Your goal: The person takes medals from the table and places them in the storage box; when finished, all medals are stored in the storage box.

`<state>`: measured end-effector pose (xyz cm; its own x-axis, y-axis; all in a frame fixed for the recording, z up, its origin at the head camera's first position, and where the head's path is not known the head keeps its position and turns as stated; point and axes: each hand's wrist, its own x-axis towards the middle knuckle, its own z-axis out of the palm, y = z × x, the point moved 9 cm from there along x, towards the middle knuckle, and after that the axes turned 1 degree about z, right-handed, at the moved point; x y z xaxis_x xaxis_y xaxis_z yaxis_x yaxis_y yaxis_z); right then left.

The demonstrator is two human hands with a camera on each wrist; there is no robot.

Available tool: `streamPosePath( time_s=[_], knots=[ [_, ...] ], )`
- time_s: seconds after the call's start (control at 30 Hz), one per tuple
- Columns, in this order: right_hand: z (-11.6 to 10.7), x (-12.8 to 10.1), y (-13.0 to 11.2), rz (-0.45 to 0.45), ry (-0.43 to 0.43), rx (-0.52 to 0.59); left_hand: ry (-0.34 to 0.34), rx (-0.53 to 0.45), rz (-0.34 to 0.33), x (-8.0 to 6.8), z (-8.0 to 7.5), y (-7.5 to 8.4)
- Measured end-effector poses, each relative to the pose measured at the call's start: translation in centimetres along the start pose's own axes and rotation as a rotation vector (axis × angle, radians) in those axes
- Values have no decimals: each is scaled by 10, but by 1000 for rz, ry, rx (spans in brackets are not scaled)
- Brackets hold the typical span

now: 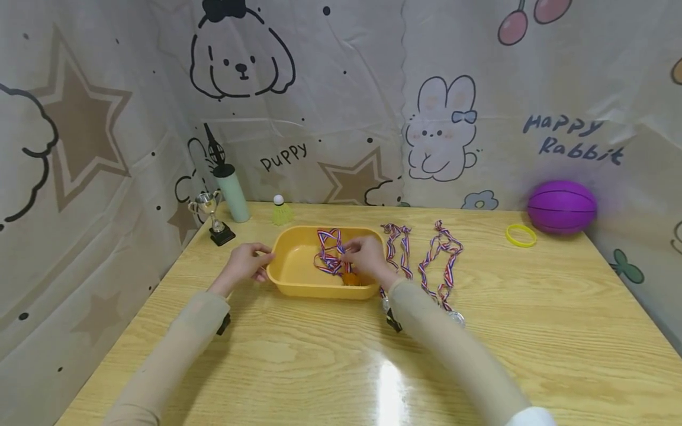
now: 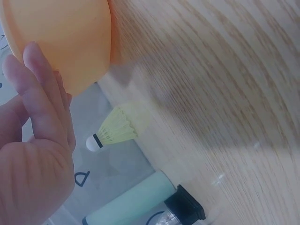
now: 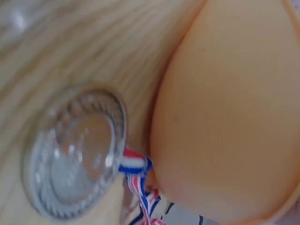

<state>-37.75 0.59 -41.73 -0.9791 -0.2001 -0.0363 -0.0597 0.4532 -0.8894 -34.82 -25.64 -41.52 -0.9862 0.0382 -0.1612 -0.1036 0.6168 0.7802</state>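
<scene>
My left hand (image 1: pixel 245 263) holds the left rim of a yellow-orange plastic basin (image 1: pixel 314 291). In the left wrist view, the fingers of that hand (image 2: pixel 37 136) lie along the basin's outer wall (image 2: pixel 70 37). Inside the basin is a medal (image 1: pixel 350 278), orange-looking, with a red, white and blue ribbon (image 1: pixel 329 239). My right hand (image 1: pixel 367 257) reaches over the right side and pinches the ribbon; its fingertips are partly hidden. A silver medal (image 3: pixel 75 154) lies on the table beside the basin, its ribbon (image 1: pixel 406 251) stretching back.
Another ribboned medal (image 1: pixel 456 319) lies farther right. Behind on the left stand a small trophy (image 1: pixel 209 214), a green cylinder with a black top (image 1: pixel 234 195) and a shuttlecock (image 1: pixel 280 211). A yellow ring (image 1: pixel 521 235) and a purple ball (image 1: pixel 562 207) occupy the back right.
</scene>
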Motion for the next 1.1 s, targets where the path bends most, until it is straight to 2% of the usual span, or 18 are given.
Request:
streamPosePath(
  time_s=[0.2,0.47,1.1],
  knots=[
    [3,1,2,-22,19,-90,-3,0,-2,0,1,0],
    [7,-1,-1,0,-11,-154,0,11,6,-2,0,3],
    [13,3,4,24,-41,-170,-3,4,3,-2,0,2]
  ],
)
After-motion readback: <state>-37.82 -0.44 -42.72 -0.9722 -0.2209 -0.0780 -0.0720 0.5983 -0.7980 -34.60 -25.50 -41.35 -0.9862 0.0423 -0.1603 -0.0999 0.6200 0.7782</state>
